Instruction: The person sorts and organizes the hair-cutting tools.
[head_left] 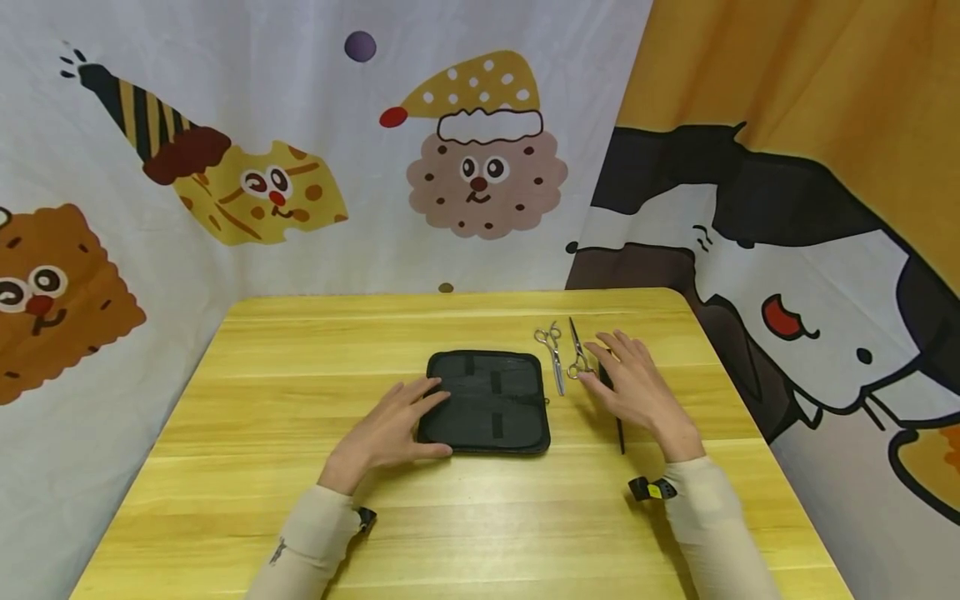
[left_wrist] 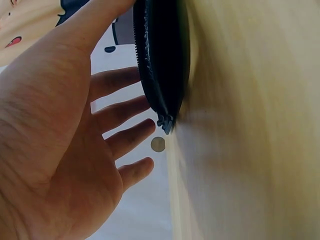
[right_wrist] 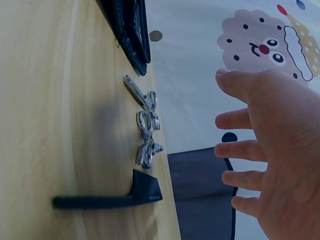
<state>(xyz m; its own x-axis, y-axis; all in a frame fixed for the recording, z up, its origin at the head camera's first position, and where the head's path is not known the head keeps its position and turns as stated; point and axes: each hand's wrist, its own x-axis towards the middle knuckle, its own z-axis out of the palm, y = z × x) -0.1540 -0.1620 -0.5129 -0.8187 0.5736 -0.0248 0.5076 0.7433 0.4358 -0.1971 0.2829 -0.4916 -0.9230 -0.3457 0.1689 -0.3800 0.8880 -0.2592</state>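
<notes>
1. Currently, the left hand (head_left: 390, 429) is spread, fingers mostly straight, at the left side of the black case (head_left: 465, 425); whether it grips the edge cannot be told.
2. The case, zip-edged, lies on the wooden table (head_left: 465, 533), centrally, between both hands.
3. The right hand (head_left: 637, 387) is spread wide, holding nothing, raised above the black long-handled tool (right_wrist: 107, 201).
4. Just right of the case lie the first scissors (head_left: 556, 358), loops at the far end.
5. Beside them, nearer the right hand, lie the second scissors (head_left: 577, 342), loops at the near end.
6. Behind the table hangs a cartoon-printed cloth (head_left: 300, 267).
</notes>
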